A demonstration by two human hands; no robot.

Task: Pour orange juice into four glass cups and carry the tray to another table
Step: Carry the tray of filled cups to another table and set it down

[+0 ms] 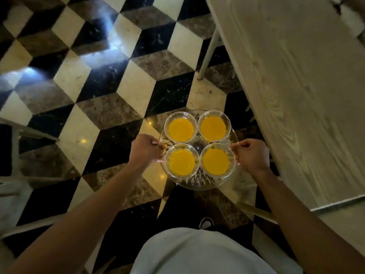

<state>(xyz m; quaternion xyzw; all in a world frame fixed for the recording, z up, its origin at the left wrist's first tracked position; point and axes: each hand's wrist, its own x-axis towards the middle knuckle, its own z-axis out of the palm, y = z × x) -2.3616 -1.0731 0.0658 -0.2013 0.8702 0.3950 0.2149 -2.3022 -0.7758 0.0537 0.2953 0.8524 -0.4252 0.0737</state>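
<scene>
While four juice-filled glass cups [198,146] stand on it, the round glass tray [197,184] is grasped at opposite edges by left grip [145,151] and right grip [251,153].

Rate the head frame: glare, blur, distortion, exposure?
Head view: dim overall; white glare patches on the glossy checkered marble floor at left; motion smear toward the edges, on the pale wood-grain table; wide-angle bending of table edge and forearms; the four glass cups of orange juice on the round cut-glass tray stay fairly sharp.

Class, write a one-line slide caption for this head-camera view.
Both hands, left hand and right hand, carry a glass tray of four juice-filled cups beside a table.
</scene>
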